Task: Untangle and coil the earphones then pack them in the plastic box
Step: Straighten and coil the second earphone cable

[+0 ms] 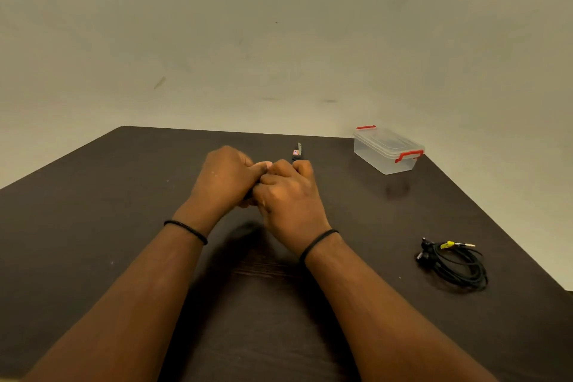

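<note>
The person works at a dark bench (pixel 93 226), both hands close together near the middle. The left hand (pixel 224 177) and the right hand (pixel 286 192) have curled fingers that touch each other, and they hold between them a small dark thing. Only its far end shows, a plug-like tip with a small coloured tag (pixel 296 152), which sticks out beyond the right hand; probably it is one set of earphones, but the cable is hidden by the fingers, so this is a guess.

A 2nd set, the black earphones (pixel 455 263) with a yellow tag near the plug, lies in a loose bundle on the right side of the bench, well apart from the hands. The plastic box (pixel 387 152) with red clips stands at the far right corner (its lid is on).

The step in hand seems to be the coiling or securing of the held cable. Next, the person needs to open the box lid, approx. one clip each side, and put the coil inside w/o letting it spring loose.
</note>
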